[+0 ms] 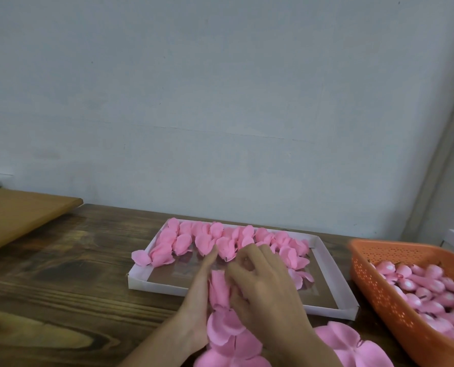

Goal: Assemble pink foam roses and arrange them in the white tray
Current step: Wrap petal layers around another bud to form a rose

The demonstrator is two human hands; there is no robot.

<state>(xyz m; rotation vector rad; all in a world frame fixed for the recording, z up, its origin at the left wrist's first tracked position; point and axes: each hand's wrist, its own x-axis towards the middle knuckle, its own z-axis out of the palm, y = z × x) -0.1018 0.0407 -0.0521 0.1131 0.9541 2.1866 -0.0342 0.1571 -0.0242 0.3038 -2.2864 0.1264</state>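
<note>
A white tray (334, 282) lies on the wooden table with several pink foam roses (207, 239) lined up along its far side. Both hands meet over the tray's near edge around one pink rose (218, 287). My left hand (199, 295) lies along the rose's left side with its fingers stretched toward the rows. My right hand (263, 282) curls over the rose from the right and pinches it. A pile of loose pink petals (234, 337) lies under my wrists.
An orange perforated basket (374, 282) full of pink buds stands at the right. One loose petal (141, 256) lies by the tray's left wall. A lighter wooden board (22, 215) sits at the far left. A pale wall rises behind the table.
</note>
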